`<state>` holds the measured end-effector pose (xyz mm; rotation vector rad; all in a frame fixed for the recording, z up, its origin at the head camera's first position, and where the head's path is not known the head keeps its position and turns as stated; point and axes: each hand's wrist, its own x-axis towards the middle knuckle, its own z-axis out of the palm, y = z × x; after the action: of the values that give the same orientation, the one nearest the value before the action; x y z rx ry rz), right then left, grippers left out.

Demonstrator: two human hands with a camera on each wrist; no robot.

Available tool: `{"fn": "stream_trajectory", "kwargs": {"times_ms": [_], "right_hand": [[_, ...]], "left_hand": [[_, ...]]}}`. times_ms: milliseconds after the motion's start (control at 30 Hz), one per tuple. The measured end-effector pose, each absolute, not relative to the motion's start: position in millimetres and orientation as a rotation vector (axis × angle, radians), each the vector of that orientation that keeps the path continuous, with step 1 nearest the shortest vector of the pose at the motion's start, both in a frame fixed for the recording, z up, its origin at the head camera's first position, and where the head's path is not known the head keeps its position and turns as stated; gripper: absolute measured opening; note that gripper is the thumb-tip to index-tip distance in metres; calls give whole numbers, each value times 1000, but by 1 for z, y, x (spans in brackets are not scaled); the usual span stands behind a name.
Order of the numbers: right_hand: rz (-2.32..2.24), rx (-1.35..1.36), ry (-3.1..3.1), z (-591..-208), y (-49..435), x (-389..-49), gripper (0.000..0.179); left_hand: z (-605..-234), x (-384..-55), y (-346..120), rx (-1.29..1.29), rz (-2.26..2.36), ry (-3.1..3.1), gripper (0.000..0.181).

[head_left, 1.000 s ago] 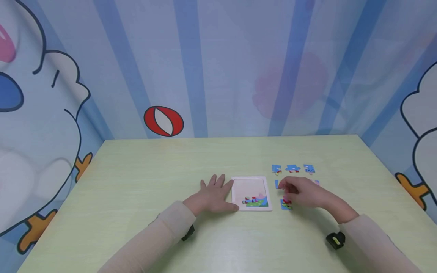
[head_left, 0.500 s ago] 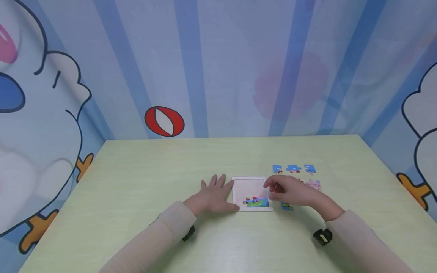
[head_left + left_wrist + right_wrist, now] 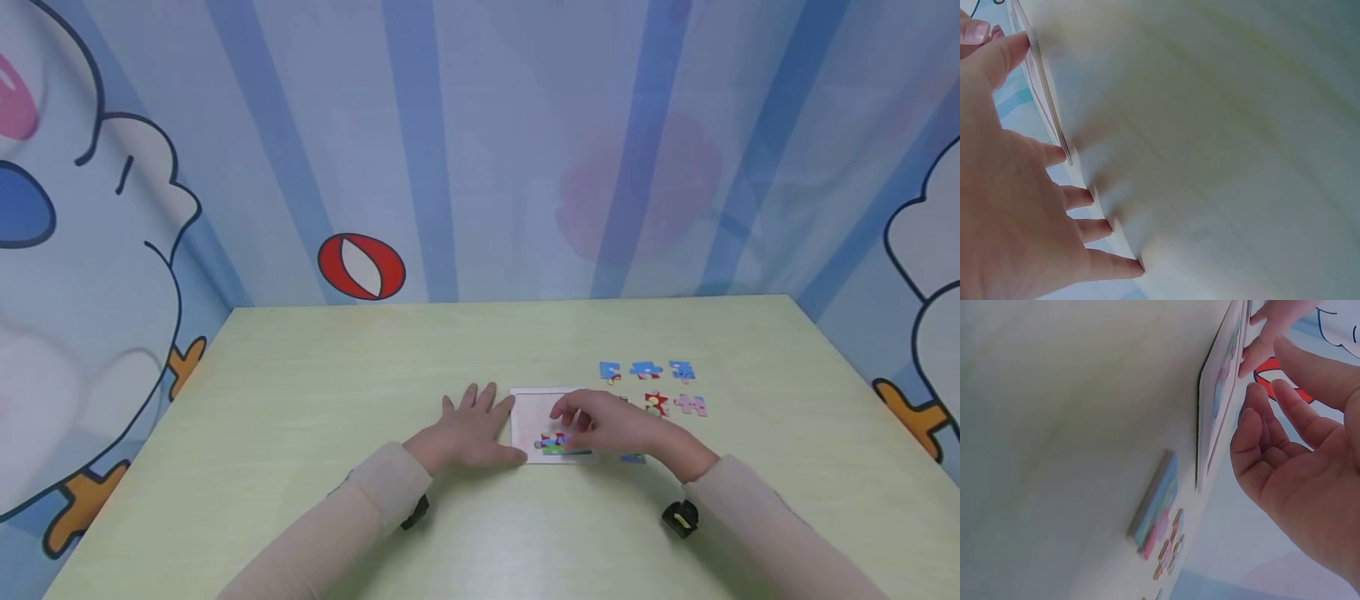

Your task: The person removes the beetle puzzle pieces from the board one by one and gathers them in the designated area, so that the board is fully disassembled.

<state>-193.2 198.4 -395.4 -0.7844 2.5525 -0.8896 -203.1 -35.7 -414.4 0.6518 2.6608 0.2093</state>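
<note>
A white square puzzle tray (image 3: 527, 417) lies on the table, with some joined, colourful pieces (image 3: 553, 443) along its lower edge. My left hand (image 3: 472, 433) rests spread beside the tray, thumb and index fingertip at its left edge. Over the tray's right part hovers my right hand (image 3: 618, 425), its fingers loosely bent. In the right wrist view the thumb and fingertips of that right hand (image 3: 1310, 450) stand apart, and no piece shows between them. It hides part of the tray and some pieces in the head view.
Loose jigsaw pieces lie in rows right of the tray, among them a blue piece (image 3: 646, 369), a red one (image 3: 657, 404) and a pink one (image 3: 690, 405). A patterned blue curtain (image 3: 495, 150) stands behind the pale table (image 3: 337, 375).
My right hand has moved left from the loose pieces to above the tray, uncovering the red and pink pieces. The left hand has stayed at the tray's edge.
</note>
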Motion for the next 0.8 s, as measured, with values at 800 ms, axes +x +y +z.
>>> {"fn": "stream_trajectory", "kwargs": {"times_ms": [800], "right_hand": [[-810, -728, 2540, -405, 183, -196, 28]], "left_hand": [[-417, -205, -36, 658, 212, 2658, 88]]}}
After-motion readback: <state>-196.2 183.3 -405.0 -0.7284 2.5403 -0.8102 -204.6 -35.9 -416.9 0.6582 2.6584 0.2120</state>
